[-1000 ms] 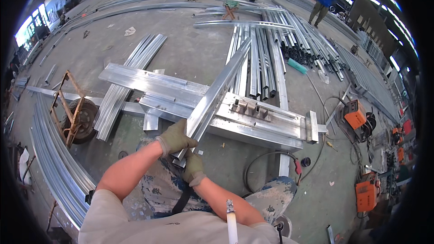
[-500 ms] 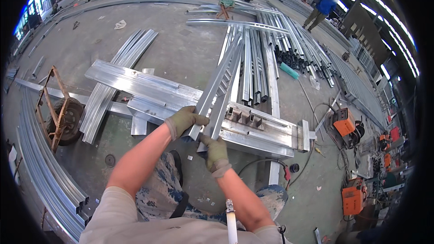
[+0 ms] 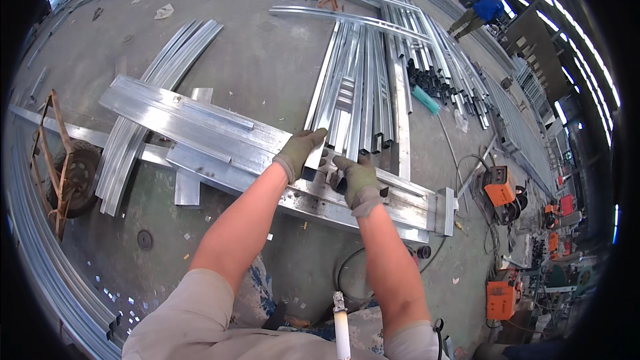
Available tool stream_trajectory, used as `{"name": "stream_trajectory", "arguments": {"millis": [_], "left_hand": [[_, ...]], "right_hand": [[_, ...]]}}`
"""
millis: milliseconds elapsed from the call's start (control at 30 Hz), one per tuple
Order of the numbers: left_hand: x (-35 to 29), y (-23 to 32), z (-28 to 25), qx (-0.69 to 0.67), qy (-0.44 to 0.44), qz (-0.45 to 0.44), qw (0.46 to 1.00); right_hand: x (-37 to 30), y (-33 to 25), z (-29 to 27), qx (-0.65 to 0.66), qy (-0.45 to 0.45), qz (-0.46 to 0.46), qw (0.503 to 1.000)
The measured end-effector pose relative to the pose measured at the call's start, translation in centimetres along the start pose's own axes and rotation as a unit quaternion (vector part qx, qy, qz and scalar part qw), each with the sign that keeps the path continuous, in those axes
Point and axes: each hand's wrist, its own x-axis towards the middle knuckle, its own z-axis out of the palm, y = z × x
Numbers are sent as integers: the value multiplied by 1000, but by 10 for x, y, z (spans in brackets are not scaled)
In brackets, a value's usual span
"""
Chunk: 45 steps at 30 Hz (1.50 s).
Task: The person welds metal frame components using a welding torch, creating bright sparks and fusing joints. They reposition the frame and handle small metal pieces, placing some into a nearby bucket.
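A long ladder-like frame of silvery square metal tubes (image 3: 314, 163) points away from me, its crosspieces showing farther out. My left hand (image 3: 300, 152), in an olive work glove, is closed around the near end of its left rail. My right hand (image 3: 359, 181), gloved alike, is closed at the near end of the right rail, where dark open tube ends show by the fingers. Both hands are over a low bench of wide metal beams (image 3: 193, 120). The frame's far part lies over or close above other long tubes (image 3: 368, 87); contact cannot be made out.
A rusty wheeled cart (image 3: 59, 160) and stacked channels (image 3: 63, 273) stand left. Orange machines (image 3: 500, 187) with cables are at right. A person in blue (image 3: 489, 7) stands far right. A cigarette (image 3: 341, 333) juts in at the lower edge. Metal scraps dot the floor.
The frame has gone from tilted up near my body to lower and farther forward. My hands have moved away from me and slightly right, farther apart, over the bench. The view has shifted.
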Motion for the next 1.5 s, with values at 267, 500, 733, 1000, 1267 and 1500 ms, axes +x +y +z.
{"name": "stream_trajectory", "arguments": {"millis": [267, 500, 733, 1000, 1267, 1500], "left_hand": [[24, -22, 26, 178, 48, 86, 979], [10, -10, 42, 209, 33, 126, 969], [-3, 8, 33, 189, 75, 149, 968], [-48, 30, 30, 172, 95, 159, 968], [-56, 31, 49, 223, 53, 208, 951], [-71, 27, 48, 167, 51, 204, 963]], "right_hand": [[74, -2, -33, -99, 29, -70, 992], [109, -50, -15, -47, 85, -30, 995], [163, -17, -24, -85, 58, -47, 994], [251, -9, -14, -188, 83, -42, 978], [311, 40, -116, -283, 102, -130, 945], [123, -3, -100, -140, 20, -140, 980]]}}
